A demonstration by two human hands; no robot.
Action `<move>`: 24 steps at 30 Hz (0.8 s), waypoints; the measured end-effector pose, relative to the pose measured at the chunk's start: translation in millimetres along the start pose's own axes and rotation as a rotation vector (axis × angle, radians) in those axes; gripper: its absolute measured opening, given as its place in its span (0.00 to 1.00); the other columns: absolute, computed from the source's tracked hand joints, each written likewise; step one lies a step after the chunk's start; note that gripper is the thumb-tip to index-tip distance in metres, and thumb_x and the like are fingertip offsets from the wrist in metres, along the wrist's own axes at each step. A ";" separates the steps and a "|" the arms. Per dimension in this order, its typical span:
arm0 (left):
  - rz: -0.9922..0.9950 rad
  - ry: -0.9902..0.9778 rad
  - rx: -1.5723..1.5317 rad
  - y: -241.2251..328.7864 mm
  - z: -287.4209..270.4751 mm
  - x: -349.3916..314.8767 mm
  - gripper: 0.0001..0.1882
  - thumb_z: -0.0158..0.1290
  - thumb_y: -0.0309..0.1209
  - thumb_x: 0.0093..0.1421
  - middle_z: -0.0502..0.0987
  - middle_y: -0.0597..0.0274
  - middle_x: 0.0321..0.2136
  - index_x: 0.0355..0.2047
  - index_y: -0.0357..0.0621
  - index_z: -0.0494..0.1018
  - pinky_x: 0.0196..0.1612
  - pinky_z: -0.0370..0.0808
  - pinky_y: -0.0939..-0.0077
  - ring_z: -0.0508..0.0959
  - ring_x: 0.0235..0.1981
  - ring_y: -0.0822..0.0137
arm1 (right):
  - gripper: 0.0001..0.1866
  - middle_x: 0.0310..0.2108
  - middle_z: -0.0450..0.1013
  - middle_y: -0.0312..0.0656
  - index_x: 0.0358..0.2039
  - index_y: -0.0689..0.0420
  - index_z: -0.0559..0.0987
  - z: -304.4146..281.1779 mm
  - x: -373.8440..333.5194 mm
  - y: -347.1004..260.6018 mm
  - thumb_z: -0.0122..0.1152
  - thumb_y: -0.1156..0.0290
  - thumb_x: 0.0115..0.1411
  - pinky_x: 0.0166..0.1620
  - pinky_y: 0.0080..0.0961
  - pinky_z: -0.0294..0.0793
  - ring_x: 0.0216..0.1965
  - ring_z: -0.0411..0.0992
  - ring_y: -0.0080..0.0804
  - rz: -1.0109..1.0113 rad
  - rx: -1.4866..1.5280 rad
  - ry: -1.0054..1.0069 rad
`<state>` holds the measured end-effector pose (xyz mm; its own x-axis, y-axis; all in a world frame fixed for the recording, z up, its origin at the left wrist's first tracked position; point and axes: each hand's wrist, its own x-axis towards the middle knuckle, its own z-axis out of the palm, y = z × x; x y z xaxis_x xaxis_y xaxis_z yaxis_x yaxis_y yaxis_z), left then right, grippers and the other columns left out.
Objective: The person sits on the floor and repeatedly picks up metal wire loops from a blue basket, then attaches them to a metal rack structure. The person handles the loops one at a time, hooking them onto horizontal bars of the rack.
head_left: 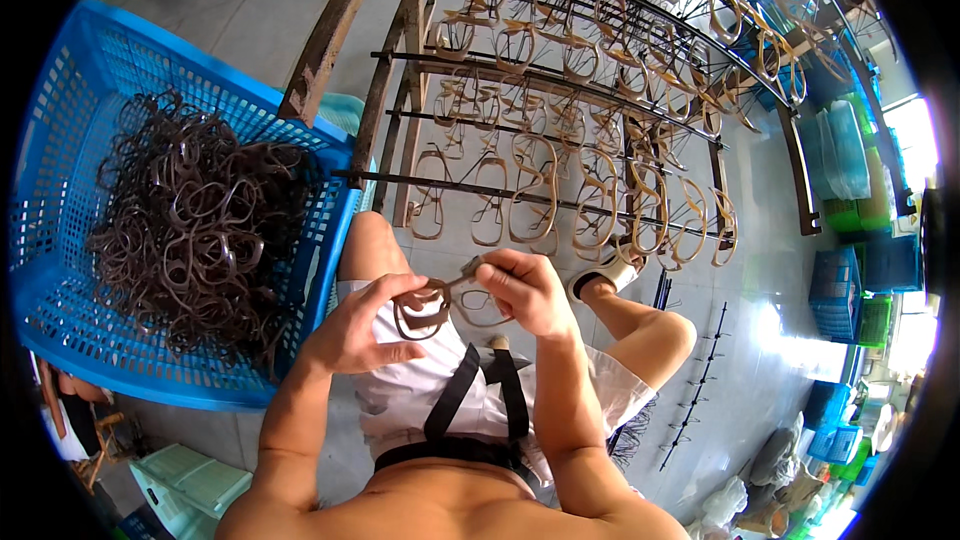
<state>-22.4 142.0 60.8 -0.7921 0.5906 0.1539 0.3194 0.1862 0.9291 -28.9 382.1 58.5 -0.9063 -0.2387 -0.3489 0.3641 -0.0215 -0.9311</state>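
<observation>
"From the head view, what are those hands on?"

"A brown, glossy plastic eyeglass frame (428, 322), held up over the lap, between the knees. The bare right hand (530, 292) pinches the upper end, thumb closed against the fingers."

"And the left one?"

"That bare left hand (360, 328) has its thumb set well apart from the fingers, and the fingertips meet the frame's dark rim. Whether it really grips, I cannot tell. A paler rim shows under the right hand too; I can't make out whether it's the same piece."

"What's in the big bin beside the left arm?"

"You mean the large blue plastic basket (185, 392) with slotted walls? A tangled heap of dark brown eyeglass frames (205, 230) lies in it, piled mostly toward the middle and right, with blue slats showing around it."

"Any other containers over there?"

"A pale green plastic crate (190, 480) sits on the floor near the basket's lower end. Across on the far right, blue and green plastic crates (838, 292) stand grouped by the wall; their contents are too small to tell."

"And ahead?"

"A rack of wooden posts and dark bars (560, 202), hung with rows of translucent amber eyeglass frames (533, 190)."
</observation>
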 end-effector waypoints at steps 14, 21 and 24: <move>-0.040 0.389 0.261 -27.0 9.5 -11.0 0.18 0.64 0.27 0.43 0.75 0.57 0.24 0.27 0.39 0.64 0.26 0.74 0.78 0.78 0.24 0.66 | 0.10 0.18 0.67 0.34 0.33 0.64 0.70 35.5 13.8 1.2 0.45 0.69 0.62 0.15 0.16 0.58 0.14 0.60 0.16 0.161 0.110 -0.196; 0.049 0.436 0.411 -27.0 -1.5 0.0 0.20 0.61 0.32 0.46 0.75 0.51 0.30 0.30 0.40 0.60 0.29 0.73 0.75 0.77 0.28 0.66 | 0.10 0.14 0.56 0.28 0.32 0.63 0.71 47.2 12.1 7.0 0.47 0.68 0.63 0.15 0.15 0.51 0.14 0.51 0.14 0.300 0.541 -0.081; 0.012 0.521 0.059 -40.8 -15.4 -15.5 0.17 0.51 0.33 0.51 0.69 0.56 0.32 0.34 0.42 0.54 0.26 0.67 0.80 0.68 0.25 0.71 | 0.10 0.14 0.55 0.28 0.31 0.60 0.69 27.5 6.4 -7.4 0.44 0.68 0.65 0.13 0.15 0.51 0.12 0.52 0.15 -0.098 0.445 0.397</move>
<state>-31.2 113.2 25.7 -0.9371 0.1271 0.3251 0.3469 0.2351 0.9080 -31.4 354.0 66.2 -0.9198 0.1640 -0.3564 0.2519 -0.4496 -0.8570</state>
